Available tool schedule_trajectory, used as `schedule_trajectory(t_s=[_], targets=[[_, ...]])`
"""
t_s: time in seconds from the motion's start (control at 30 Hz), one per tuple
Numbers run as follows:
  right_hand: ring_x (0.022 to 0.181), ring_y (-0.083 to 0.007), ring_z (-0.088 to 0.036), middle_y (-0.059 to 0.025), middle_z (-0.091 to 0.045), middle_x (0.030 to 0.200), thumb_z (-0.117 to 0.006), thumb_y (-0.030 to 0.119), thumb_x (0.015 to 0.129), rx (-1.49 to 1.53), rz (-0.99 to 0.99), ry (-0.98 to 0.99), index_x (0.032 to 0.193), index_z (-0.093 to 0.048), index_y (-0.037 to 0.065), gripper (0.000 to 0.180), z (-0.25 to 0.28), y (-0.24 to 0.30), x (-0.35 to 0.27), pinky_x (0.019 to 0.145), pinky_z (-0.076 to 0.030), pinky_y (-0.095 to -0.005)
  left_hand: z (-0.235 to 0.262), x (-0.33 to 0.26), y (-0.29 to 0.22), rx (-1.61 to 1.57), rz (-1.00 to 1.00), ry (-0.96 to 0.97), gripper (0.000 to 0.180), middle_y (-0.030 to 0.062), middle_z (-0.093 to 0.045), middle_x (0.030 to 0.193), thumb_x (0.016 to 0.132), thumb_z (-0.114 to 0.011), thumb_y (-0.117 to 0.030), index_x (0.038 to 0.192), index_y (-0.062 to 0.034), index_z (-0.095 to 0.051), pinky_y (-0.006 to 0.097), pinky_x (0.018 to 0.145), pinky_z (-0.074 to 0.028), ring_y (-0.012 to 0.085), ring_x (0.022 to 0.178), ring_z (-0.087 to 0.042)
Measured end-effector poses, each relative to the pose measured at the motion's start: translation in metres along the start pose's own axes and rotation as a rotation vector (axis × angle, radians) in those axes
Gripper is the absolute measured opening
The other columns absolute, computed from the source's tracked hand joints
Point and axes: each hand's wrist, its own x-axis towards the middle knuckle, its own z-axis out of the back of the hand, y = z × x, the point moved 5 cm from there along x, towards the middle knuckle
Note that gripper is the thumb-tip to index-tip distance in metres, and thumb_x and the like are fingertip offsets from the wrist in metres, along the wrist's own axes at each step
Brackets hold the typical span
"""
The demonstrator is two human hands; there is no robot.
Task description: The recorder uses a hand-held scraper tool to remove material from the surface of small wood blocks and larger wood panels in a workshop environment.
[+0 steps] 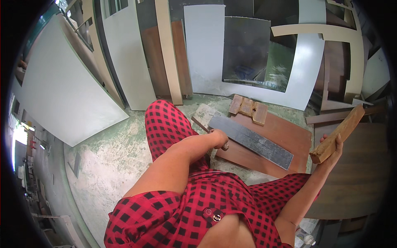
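My left hand (218,139) is closed around a thin, dark rod-like tool (199,124), which slants across in front of my knee. A rounded end pokes out below the fist; the tool's exact kind is not clear. Off to the right, my right hand (337,149) grips a rough wooden block (340,133), held up and tilted. Between the hands a long grey slab (252,140) lies on a reddish-brown board (285,136). At the slab's far side sits a notched piece of wood (248,108).
White panels (70,91) and a white frame with an opening (202,49) lean at the back. A ribbed hose (68,186) runs along the floor at left. A dark wood-grain panel (355,173) is at right, with stacked boards (339,78) beyond it.
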Motion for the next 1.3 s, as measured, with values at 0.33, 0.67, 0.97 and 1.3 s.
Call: schedule_trajectory(t_s=[0.33,0.67,0.97,1.3], targets=[[0.062,-0.0243,-0.062,-0.0178,-0.061,0.080,-0.069,0.031,0.078,-0.050,-0.021,-0.017,0.110,-0.048,-0.001,0.050,-0.014,0.010,-0.026,0.055,-0.053,-0.0313,0.012,-0.007,-0.005,0.046,-0.104,0.019,0.036,0.0095,-0.068,0.099,0.064,-0.067,-0.008,0.099,-0.0151,-0.070,0.041,0.074,-0.052,0.0281,0.094,-0.065],[0.060,-0.0256,-0.062,-0.0199,-0.060,0.078,-0.065,0.027,0.081,0.088,0.012,-0.016,0.107,-0.048,-0.001,0.042,-0.030,0.035,-0.050,0.052,-0.053,-0.0315,0.026,0.014,-0.023,0.083,-0.205,-0.090,0.040,0.0108,-0.067,0.098,0.067,-0.065,-0.015,0.107,-0.0120,-0.061,0.043,0.073,-0.051,0.0304,0.092,-0.065],[0.072,-0.0242,-0.063,-0.0161,-0.063,0.086,-0.061,0.039,0.084,-0.051,-0.151,-0.047,0.109,-0.053,0.001,0.046,0.003,0.013,-0.039,0.060,-0.054,-0.0345,0.021,0.024,-0.032,0.172,-0.226,0.044,0.039,0.0077,-0.067,0.104,0.068,-0.072,-0.026,0.107,-0.0186,-0.066,0.044,0.079,-0.051,0.0262,0.100,-0.064],[0.074,-0.0234,-0.058,-0.0091,-0.061,0.091,-0.049,0.050,0.087,0.194,-0.276,0.355,0.108,-0.055,0.003,0.052,0.040,-0.040,0.068,0.062,-0.052,-0.0355,0.011,0.065,-0.029,0.009,-0.065,0.043,0.037,0.0072,-0.067,0.100,0.064,-0.078,-0.026,0.099,-0.0177,-0.069,0.054,0.082,-0.049,0.0310,0.094,-0.063]])
